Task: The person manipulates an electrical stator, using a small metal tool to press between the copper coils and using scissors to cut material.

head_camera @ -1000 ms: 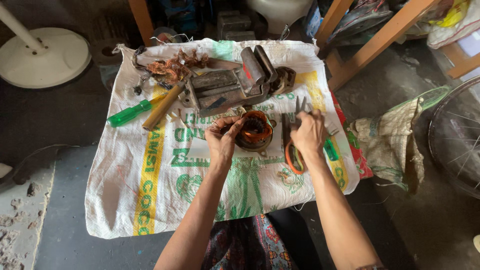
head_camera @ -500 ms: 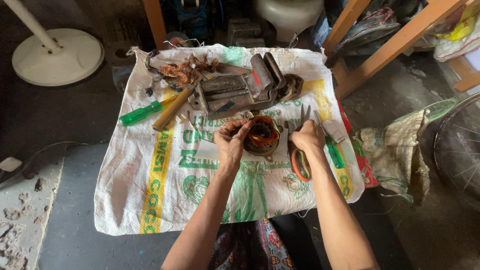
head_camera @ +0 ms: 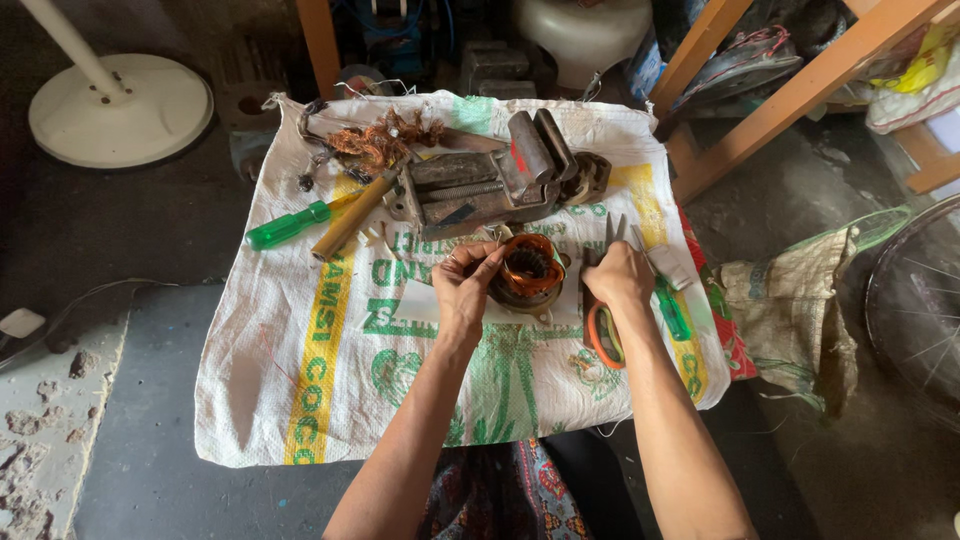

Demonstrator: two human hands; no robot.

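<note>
- Round motor stator (head_camera: 527, 272), copper-wound with a dark toothed bore, resting on a white card near the middle of the woven sack (head_camera: 300, 400) that covers the work surface.
- Left hand (head_camera: 463, 290) at the stator's left rim, fingertips (head_camera: 488, 262) pinched together on the rim's upper edge.
- Right hand (head_camera: 619, 280) just right of the stator, fingers curled shut around the orange-handled pliers (head_camera: 603, 330); metal tips poking out beyond the knuckles, handles trailing back under the wrist.
- Small green-handled tool (head_camera: 672, 308) lying just right of that grip, near the sack's right edge.
- Beyond both grips, a grey bench vise (head_camera: 490, 180) lying on the sack, close above the stator; little room on that side.
- Farther left of the left grip: wooden-handled tool (head_camera: 352, 218), green screwdriver (head_camera: 290, 226), and a tangle of stripped copper wire (head_camera: 380, 140) at the far edge.
- Open sack surface left of and nearer than the left grip, bare down to the frayed near hem.
- Past the sack's edges: white fan base (head_camera: 120, 108) far left, wooden frame legs (head_camera: 800, 90) and a crumpled bag (head_camera: 790, 310) to the right.
</note>
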